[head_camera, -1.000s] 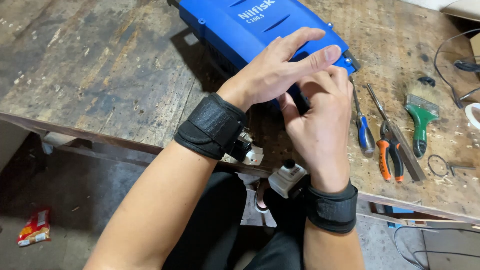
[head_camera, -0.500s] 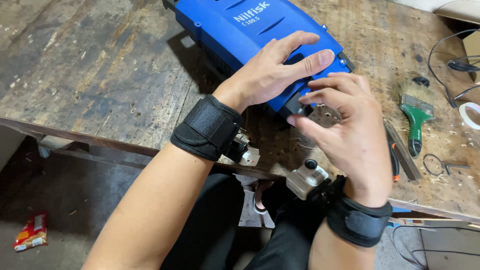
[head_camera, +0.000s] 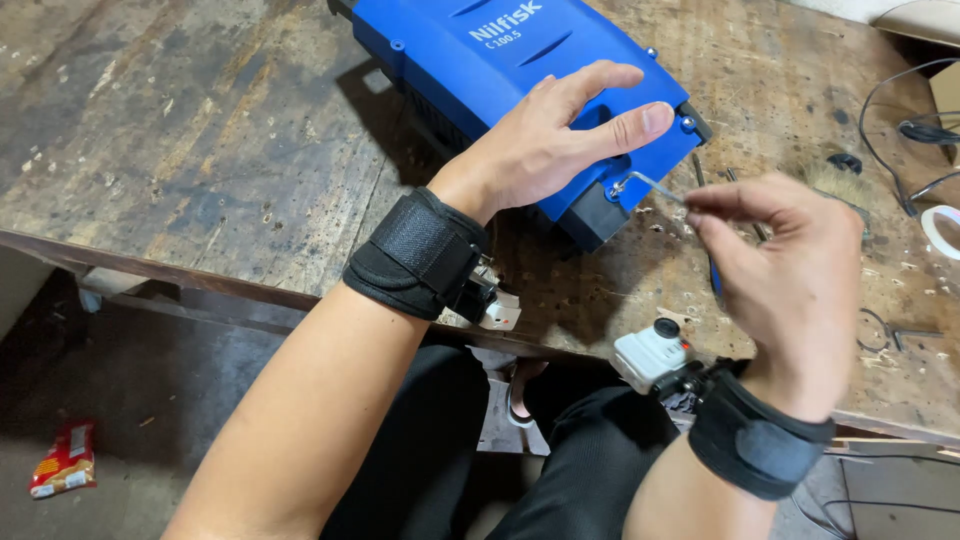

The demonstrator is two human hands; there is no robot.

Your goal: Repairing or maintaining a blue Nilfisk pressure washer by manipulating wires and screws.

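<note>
Brush, tape roll, cables beside blue housing.

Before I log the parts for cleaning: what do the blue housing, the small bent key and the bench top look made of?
Blue housing: likely moulded plastic, smooth with a slight sheen. Bent key in the right hand: thin, grey, probably steel. Bench top: worn, stained wood with visible grain and pitting.

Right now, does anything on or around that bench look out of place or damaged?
Only small things. A red snack wrapper lies on the floor under the bench. The wooden benchtop is stained and pitted. The blue machine casing under the left hand looks intact.
</note>
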